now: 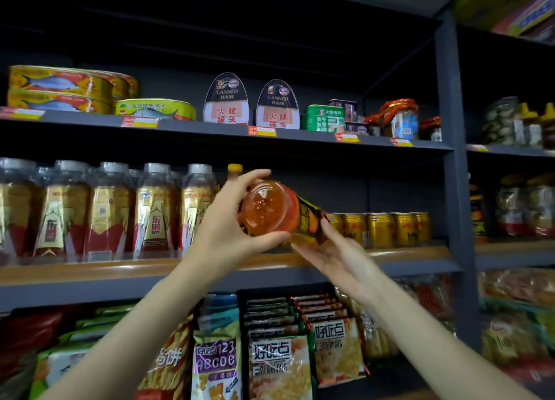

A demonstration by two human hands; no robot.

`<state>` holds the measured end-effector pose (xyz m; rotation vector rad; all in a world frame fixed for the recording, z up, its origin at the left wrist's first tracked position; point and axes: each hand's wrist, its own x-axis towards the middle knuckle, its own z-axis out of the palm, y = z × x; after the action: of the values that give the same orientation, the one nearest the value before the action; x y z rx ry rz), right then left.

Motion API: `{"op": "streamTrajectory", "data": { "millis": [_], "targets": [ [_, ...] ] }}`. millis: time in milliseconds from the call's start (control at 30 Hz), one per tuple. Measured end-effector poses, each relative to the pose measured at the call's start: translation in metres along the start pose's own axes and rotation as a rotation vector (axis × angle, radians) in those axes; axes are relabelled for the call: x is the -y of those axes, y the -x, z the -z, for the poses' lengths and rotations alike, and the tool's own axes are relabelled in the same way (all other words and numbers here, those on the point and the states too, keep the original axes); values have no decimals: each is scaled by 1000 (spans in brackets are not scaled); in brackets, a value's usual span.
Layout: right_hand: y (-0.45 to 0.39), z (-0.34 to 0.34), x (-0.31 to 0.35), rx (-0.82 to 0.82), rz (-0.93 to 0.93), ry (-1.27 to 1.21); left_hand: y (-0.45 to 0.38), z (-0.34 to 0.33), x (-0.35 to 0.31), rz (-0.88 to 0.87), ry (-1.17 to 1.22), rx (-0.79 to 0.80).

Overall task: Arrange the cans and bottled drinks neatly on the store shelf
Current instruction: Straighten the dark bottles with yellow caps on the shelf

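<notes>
Now left hand (228,219) and right hand (339,255) both grip the tilted orange bottle (270,209).

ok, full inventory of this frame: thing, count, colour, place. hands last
orange bottle: 1, orange drink, tipped with base toward camera, held in front of middle shelf
gold-and-red bottles: row of about 5 in front, more behind, middle shelf left
yellow-capped bottle: 1, mostly hidden behind left hand
gold cans: row of about 5, middle shelf right
fish tins: yellow-red stack plus 1 yellow-green, top shelf left
canned ham: 2, dark with white rim, top shelf centre
green tin: 1, top shelf right of ham
snack packs: many, mixed colours, bottom shelf
left hand: grips bottle base
right hand: supports bottle from below
</notes>
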<state>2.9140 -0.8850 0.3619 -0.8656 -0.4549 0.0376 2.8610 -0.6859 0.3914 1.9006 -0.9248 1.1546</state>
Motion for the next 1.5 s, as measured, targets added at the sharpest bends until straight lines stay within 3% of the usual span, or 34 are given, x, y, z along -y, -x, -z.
{"op": "streamTrajectory", "data": {
  "millis": [100,267,433,633,733,833,933,1033,1100,1167,1333,1500],
  "targets": [
    [1,0,-8,31,-15,-46,5,4,-3,-83,-57,96],
    [0,-9,7,-50,33,3,9,7,2,28,49,24],
    [9,-14,24,-169,257,122,9,8,5,176,181,94],
    [23,-26,42,-126,495,308,12,-6,15,400,454,167],
    [27,-28,46,-74,551,378,15,-9,18,421,495,146],
    [26,-24,45,-72,484,345,15,-12,13,284,375,45],
    [23,-24,43,-122,247,256,8,-6,4,71,72,-24],
    [22,-23,42,-78,14,143,3,3,-5,-148,-219,115],
    [21,-21,36,-117,-61,129,6,3,-8,-178,-282,190],
    [19,-19,29,-206,-67,86,9,-2,-8,-93,-184,201],
    [15,-24,39,-258,109,84,15,-7,-7,326,282,206],
    [17,-25,43,-225,215,112,11,-5,-9,468,511,136]
  ]
}}
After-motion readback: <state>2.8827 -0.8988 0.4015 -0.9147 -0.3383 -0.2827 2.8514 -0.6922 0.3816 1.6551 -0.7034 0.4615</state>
